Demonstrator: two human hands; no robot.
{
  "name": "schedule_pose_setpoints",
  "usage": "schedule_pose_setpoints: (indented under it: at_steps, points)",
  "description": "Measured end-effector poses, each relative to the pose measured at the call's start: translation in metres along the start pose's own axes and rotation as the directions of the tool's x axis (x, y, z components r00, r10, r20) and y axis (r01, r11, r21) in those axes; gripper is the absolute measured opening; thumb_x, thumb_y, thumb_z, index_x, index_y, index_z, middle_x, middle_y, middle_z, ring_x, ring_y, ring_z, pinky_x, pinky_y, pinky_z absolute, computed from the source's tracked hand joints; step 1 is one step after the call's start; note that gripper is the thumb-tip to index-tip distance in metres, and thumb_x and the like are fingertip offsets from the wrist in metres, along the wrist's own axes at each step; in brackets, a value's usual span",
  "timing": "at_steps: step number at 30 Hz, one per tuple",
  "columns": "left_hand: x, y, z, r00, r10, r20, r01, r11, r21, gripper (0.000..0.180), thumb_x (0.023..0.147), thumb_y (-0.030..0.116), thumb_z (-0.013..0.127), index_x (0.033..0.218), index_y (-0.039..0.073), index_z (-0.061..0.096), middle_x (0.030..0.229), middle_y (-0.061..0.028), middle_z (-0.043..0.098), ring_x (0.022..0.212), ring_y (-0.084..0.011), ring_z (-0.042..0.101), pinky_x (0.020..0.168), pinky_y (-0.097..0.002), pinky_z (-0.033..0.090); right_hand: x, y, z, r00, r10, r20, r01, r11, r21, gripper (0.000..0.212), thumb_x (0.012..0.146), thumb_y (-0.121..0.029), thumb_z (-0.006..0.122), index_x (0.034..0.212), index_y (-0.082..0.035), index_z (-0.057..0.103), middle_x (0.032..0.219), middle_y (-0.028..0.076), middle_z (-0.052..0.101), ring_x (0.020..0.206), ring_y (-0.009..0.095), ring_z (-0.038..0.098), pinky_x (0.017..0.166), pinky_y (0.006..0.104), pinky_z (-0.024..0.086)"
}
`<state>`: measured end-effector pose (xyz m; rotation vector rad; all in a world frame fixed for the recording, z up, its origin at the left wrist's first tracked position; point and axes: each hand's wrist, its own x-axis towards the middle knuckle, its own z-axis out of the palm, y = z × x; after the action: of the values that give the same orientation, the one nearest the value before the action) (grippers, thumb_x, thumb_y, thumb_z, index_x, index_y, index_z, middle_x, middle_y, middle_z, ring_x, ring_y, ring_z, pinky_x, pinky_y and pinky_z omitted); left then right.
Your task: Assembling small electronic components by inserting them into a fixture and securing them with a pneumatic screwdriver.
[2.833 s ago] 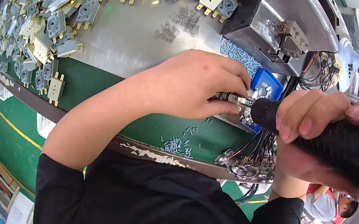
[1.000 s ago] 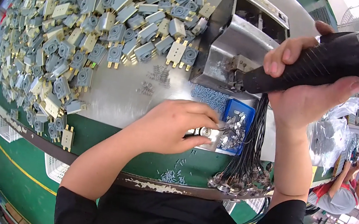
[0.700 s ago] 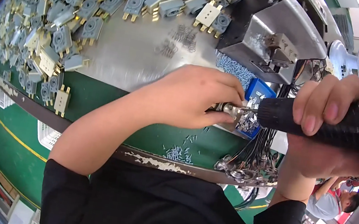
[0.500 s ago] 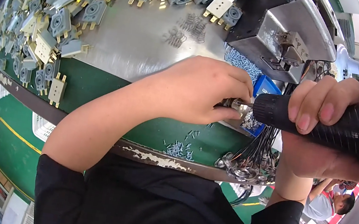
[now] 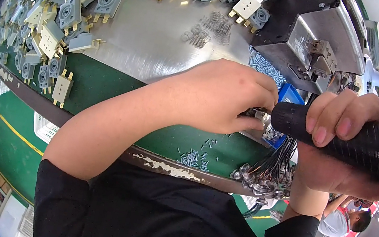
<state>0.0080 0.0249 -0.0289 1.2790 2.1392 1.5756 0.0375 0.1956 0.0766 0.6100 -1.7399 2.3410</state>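
Note:
My right hand (image 5: 341, 128) is wrapped round a black power screwdriver (image 5: 369, 142), its nose pointing left. At that nose my left hand (image 5: 237, 99) pinches a small metal part (image 5: 260, 115), mostly hidden by the fingers. The driver's tip meets the part or comes very near it; contact itself is too small to make out. Just behind and below the fingers stands a blue tray (image 5: 292, 94) with small bright pieces in it. Silver screws (image 5: 267, 66) lie heaped beyond the left hand, next to a metal fixture (image 5: 326, 56).
Many grey and cream plastic switch housings (image 5: 70, 12) with brass prongs cover the left of the bench. Springs (image 5: 208, 29) lie on the steel plate (image 5: 138, 36). Loose screws (image 5: 193, 159) and black wires with round metal ends (image 5: 259, 179) are near the front edge. Another person (image 5: 344, 222) sits at right.
The view has shifted slightly, so the bench appears a little further right. Both hands keep their grips, and the driver's nose stays at the small metal part.

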Motion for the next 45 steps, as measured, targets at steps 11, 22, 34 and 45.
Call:
schedule_pose_setpoints:
  at_steps: [11, 22, 34, 45]
  points:
    - [0.001, 0.000, 0.001, 1.000, -0.015, 0.008, 0.015, 1.000, 0.016, 0.024, 0.087, 0.025, 0.078, 0.100, 0.005, 0.072, 0.110, -0.0067, 0.070, 0.102, -0.0321, 0.070, 0.087, -0.0442, 0.057, 0.002, 0.011, -0.016, 0.941, -0.091, 0.325, 0.113, 0.992, -0.050, 0.098, 0.076, -0.086, 0.069, 0.137, -0.012, 0.048, 0.084, 0.001, 0.053, 0.061, 0.015, 0.055, 0.054, 0.0312, 0.045]
    - [0.002, 0.003, -0.004, 0.997, -0.056, 0.045, 0.056, 0.998, -0.002, 0.027, 0.087, 0.027, 0.079, 0.101, 0.005, 0.071, 0.107, -0.0079, 0.070, 0.102, -0.0331, 0.070, 0.086, -0.0438, 0.056, 0.007, 0.008, -0.017, 0.942, -0.099, 0.321, 0.096, 0.995, 0.025, 0.103, 0.078, -0.086, 0.067, 0.144, -0.010, 0.044, 0.084, 0.002, 0.054, 0.061, 0.017, 0.056, 0.056, 0.0335, 0.046]
    - [0.001, -0.004, 0.005, 0.980, 0.173, -0.094, -0.165, 0.982, 0.088, 0.036, 0.078, 0.017, 0.087, 0.112, 0.007, 0.077, 0.110, -0.0123, 0.075, 0.102, -0.0330, 0.072, 0.090, -0.0428, 0.058, 0.023, -0.024, -0.046, 0.998, 0.040, -0.058, -0.047, 0.991, -0.126, 0.108, 0.091, -0.089, 0.044, 0.159, -0.006, 0.034, 0.088, 0.010, 0.057, 0.073, 0.024, 0.059, 0.070, 0.0402, 0.048]
    - [0.004, 0.010, 0.015, 0.954, 0.275, -0.116, -0.271, 0.961, 0.046, 0.031, 0.071, 0.012, 0.094, 0.095, 0.005, 0.077, 0.096, -0.0095, 0.077, 0.097, -0.0299, 0.075, 0.090, -0.0433, 0.059, 0.006, -0.048, -0.053, 0.992, 0.120, 0.028, -0.073, 0.758, -0.649, 0.074, 0.109, -0.058, 0.046, 0.146, 0.006, 0.048, 0.117, 0.016, 0.069, 0.110, 0.026, 0.068, 0.100, 0.0399, 0.051]
